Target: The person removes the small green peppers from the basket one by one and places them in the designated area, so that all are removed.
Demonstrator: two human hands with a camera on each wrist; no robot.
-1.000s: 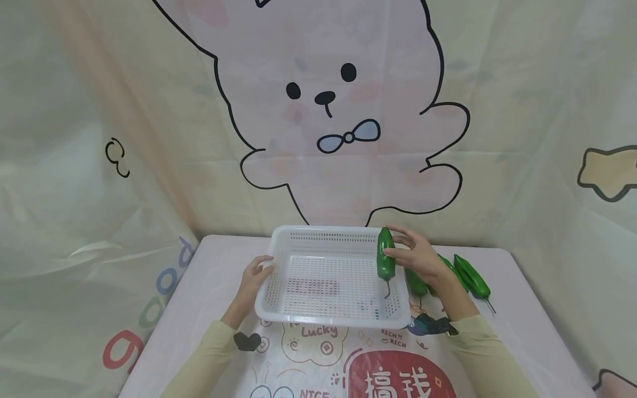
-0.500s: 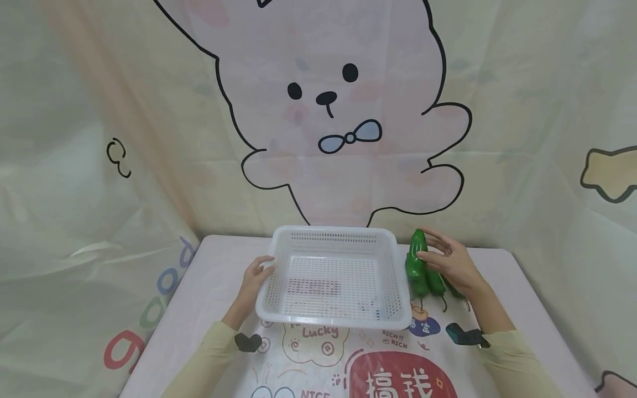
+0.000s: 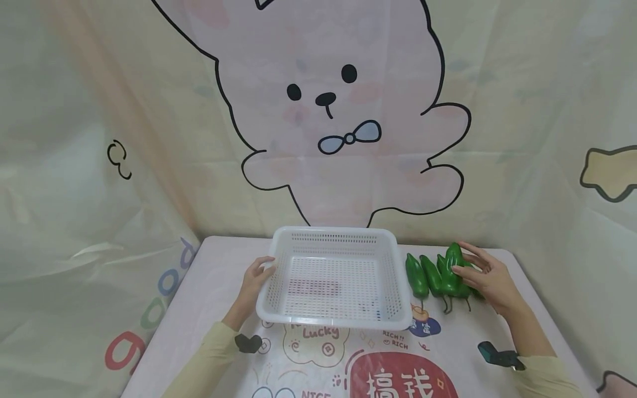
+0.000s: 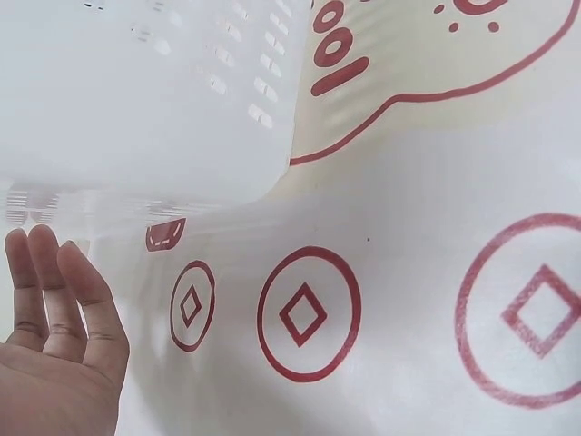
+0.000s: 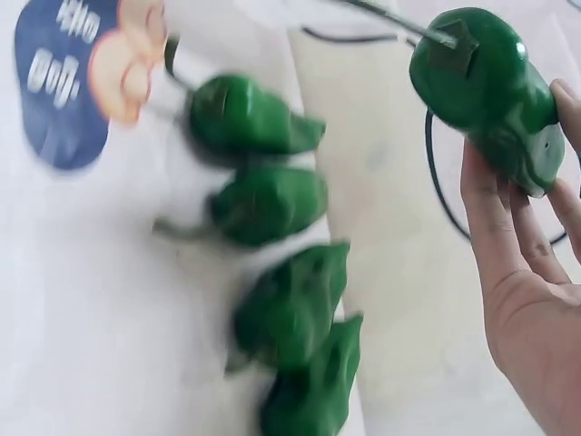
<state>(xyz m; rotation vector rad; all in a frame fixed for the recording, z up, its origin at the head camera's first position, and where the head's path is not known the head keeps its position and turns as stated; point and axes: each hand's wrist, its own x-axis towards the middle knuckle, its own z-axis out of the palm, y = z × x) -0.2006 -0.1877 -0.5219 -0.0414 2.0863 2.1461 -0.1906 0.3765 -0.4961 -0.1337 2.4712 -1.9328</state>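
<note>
My right hand pinches a glossy green chili pepper between thumb and fingers, its stem pointing toward the wrist camera. In the head view this pepper overlaps the row of other green chili peppers. Several of those lie side by side on the table, slightly blurred in the right wrist view. At the left stands a white perforated plastic basket. My left hand is at its left rim. In the left wrist view, that hand's relaxed fingers reach up beside the basket wall.
The basket stands on a white table with a printed cover of red characters and cartoons. A hanging cloth with a cartoon animal closes off the back, and cloth walls rise on both sides.
My right hand has carried the pepper rightward, from over the basket's right edge to over the row of peppers. The left hand and the basket have stayed in place.
</note>
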